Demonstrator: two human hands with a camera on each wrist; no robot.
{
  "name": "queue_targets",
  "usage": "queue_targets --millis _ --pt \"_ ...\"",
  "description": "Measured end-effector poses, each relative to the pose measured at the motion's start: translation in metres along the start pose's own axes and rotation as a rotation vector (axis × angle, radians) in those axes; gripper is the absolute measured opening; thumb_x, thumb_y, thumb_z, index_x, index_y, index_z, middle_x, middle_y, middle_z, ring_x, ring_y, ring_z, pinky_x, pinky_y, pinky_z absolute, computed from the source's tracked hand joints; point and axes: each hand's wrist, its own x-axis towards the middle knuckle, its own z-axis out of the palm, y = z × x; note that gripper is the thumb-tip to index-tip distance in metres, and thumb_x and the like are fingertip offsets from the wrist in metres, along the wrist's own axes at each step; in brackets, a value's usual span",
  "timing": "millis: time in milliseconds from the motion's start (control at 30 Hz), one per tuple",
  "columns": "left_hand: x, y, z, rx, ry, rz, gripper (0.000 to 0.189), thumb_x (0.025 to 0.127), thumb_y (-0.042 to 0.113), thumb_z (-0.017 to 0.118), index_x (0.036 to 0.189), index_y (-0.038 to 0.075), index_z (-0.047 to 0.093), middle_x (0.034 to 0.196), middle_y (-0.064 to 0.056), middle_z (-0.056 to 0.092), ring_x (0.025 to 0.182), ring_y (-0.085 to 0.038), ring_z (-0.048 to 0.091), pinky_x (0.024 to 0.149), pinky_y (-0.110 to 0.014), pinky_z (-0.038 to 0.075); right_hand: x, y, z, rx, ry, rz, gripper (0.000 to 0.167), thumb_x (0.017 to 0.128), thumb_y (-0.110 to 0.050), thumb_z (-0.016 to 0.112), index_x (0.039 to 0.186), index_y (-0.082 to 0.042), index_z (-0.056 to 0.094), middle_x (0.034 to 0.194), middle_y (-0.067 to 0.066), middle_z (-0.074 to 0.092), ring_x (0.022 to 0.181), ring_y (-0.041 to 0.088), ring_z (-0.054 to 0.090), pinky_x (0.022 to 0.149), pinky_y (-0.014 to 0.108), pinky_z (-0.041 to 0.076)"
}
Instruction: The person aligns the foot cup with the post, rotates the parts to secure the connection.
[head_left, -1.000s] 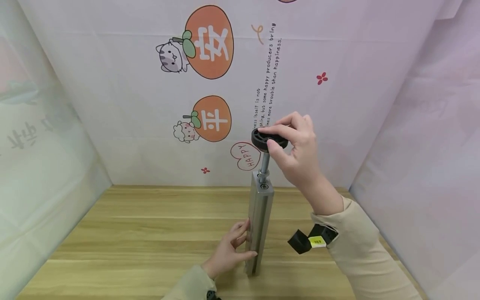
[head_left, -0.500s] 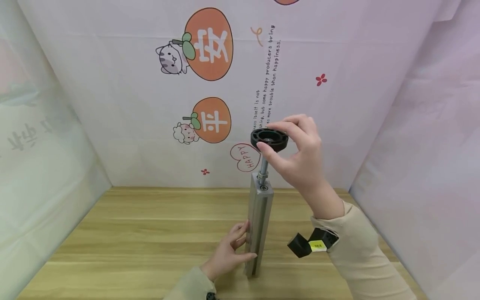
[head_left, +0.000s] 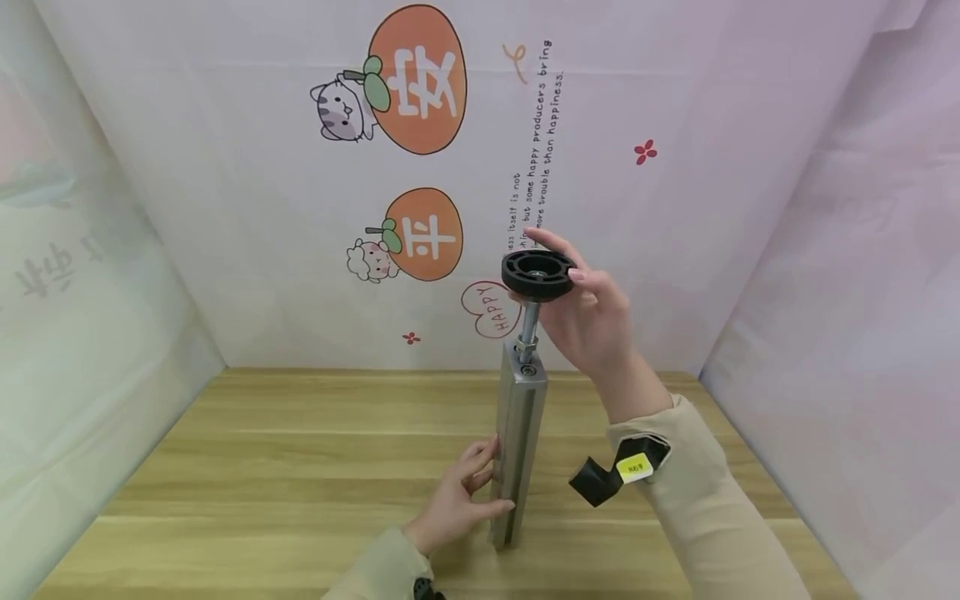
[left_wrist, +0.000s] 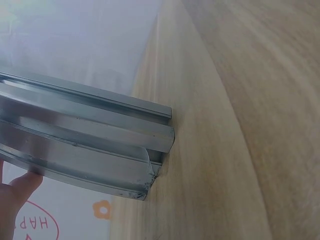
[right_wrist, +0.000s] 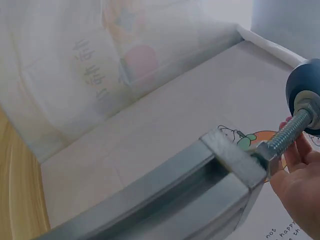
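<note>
An aluminium profile (head_left: 517,450) stands on end on the wooden table, its slotted sides also showing in the left wrist view. From its top plate rises a threaded rod (right_wrist: 290,134) with a hex nut (right_wrist: 268,152) close to the plate. The rod carries a round black levelling foot (head_left: 537,282), hollow side up. My right hand (head_left: 588,321) holds this foot, thumb at the right of the rim and fingers behind and beneath it. Lower down, my left hand (head_left: 453,504) grips the profile from the left, its thumb across the near face.
The wooden table (head_left: 300,467) runs back to a printed white cloth wall (head_left: 262,250), with more cloth on the left and right sides. A black wrist mount (head_left: 633,462) with a yellow label sits on the right sleeve.
My right hand has turned around the levelling foot: its thumb moved from the near left to the right of the rim, uncovering the top. The left hand and profile stay put.
</note>
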Motion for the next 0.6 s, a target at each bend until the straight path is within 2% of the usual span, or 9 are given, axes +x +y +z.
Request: queue_targets --millis 133,233,433,600 --pt "0.003 0.0 0.0 0.003 -0.002 0.008 0.083 0.081 -0.002 0.07 0.147 0.005 0.022 0.139 -0.029 0.032 0.132 -0.001 0.033 0.104 -0.047 0.04 0.005 -0.004 0.006 0.097 -0.018 -0.026 0.044 0.08 -0.021 0.054 0.124 -0.022 0.05 0.123 0.005 0.049 0.112 0.019 0.046 0.098 0.029 0.042" --pt "0.004 -0.001 0.0 0.0 0.0 0.025 0.083 0.08 -0.003 0.07 0.147 0.005 0.022 0.138 -0.028 0.032 0.131 -0.001 0.033 0.103 -0.049 0.04 0.007 -0.003 0.008 0.12 -0.038 -0.056 0.041 0.081 -0.018 0.055 0.122 -0.021 0.053 0.123 0.005 0.049 0.117 0.019 0.041 0.097 0.029 0.043" --pt "0.002 -0.003 0.0 -0.003 0.004 0.066 0.084 0.08 -0.004 0.07 0.148 0.008 0.022 0.138 -0.021 0.034 0.131 -0.002 0.034 0.105 -0.038 0.043 0.006 0.004 0.005 0.071 -0.073 -0.114 0.034 0.086 -0.017 0.049 0.119 -0.019 0.056 0.123 0.004 0.05 0.116 0.018 0.041 0.096 0.025 0.043" --pt "0.001 -0.003 0.0 0.0 0.001 0.055 0.082 0.081 -0.003 0.069 0.147 0.004 0.022 0.139 -0.021 0.034 0.131 -0.002 0.034 0.105 -0.028 0.043 0.007 0.007 0.001 -0.035 -0.073 -0.179 0.029 0.089 -0.018 0.05 0.117 -0.018 0.059 0.123 0.004 0.052 0.115 0.019 0.042 0.095 0.027 0.044"
